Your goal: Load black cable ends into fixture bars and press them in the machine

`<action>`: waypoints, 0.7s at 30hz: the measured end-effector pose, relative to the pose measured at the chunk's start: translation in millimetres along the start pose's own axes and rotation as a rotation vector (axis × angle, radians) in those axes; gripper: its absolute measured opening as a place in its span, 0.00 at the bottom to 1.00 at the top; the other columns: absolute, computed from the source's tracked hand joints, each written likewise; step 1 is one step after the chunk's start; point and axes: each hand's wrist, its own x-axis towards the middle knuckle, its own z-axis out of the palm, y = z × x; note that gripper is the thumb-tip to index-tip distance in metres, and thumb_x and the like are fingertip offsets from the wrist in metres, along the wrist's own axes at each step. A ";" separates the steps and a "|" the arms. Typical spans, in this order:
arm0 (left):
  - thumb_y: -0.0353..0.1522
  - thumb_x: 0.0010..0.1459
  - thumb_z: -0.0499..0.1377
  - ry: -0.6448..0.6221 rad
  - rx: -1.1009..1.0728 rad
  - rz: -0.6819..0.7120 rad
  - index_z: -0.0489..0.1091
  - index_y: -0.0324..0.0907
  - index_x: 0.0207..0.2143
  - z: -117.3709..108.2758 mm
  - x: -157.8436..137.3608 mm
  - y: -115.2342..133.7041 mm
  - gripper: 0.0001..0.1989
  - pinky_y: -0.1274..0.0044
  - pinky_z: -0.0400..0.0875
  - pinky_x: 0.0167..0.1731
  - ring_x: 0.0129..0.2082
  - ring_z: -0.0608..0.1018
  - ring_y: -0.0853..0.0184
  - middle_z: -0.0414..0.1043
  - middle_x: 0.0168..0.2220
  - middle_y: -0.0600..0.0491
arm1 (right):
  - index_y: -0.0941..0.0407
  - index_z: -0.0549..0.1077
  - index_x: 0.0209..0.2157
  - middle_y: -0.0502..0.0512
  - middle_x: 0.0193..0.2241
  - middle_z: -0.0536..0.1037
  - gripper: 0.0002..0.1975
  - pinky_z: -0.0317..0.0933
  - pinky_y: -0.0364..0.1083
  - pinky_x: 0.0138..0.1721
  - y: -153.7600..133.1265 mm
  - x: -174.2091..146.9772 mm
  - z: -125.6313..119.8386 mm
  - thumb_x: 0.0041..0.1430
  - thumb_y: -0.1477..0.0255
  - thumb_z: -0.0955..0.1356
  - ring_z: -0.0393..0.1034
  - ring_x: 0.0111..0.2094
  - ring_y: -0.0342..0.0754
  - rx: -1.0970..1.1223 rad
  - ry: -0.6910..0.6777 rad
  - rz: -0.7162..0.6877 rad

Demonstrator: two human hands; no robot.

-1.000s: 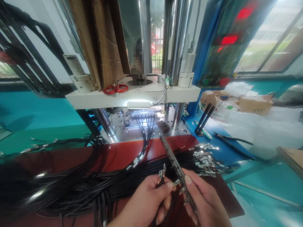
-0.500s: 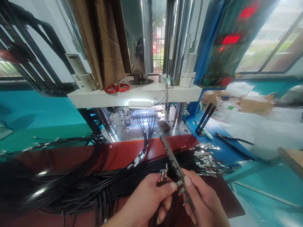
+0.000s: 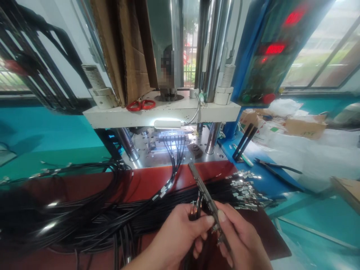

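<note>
My right hand (image 3: 240, 236) is closed around a long, dark slotted metal bar (image 3: 201, 185), which slants up and away toward the press. Small metal connectors sit along the bar's near part, by my thumbs. In my left hand (image 3: 182, 232) are several black cables with metal connector ends (image 3: 196, 208) sticking up. My left thumb presses at the bar's left side, against a connector there. The fingertips hide the exact contact. Beyond the bar, a group of black cables (image 3: 176, 163) runs out from the lit die (image 3: 170, 135) in the press.
Black cables (image 3: 92, 221) lie in a thick bundle across the red board (image 3: 152, 176), with metal ends (image 3: 244, 189) at right. Red-handled scissors (image 3: 141, 105) rest on the white press plate (image 3: 118, 118). Pliers (image 3: 277, 167) lie on the blue surface at right.
My left thumb has moved slightly right, in against the bar, and the connector beside it is now more covered. The bar has shifted slightly; my right hand keeps its grip.
</note>
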 end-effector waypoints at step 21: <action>0.46 0.53 0.60 0.086 0.000 -0.030 0.65 0.41 0.29 -1.0 -3.0 -3.0 0.17 0.83 0.45 0.09 0.10 0.55 0.79 0.61 0.18 0.61 | 0.57 0.72 0.49 0.46 0.16 0.64 0.28 0.48 0.36 0.11 -7.6 1.1 -3.3 0.58 0.50 0.62 0.53 0.13 0.38 0.077 -0.068 0.094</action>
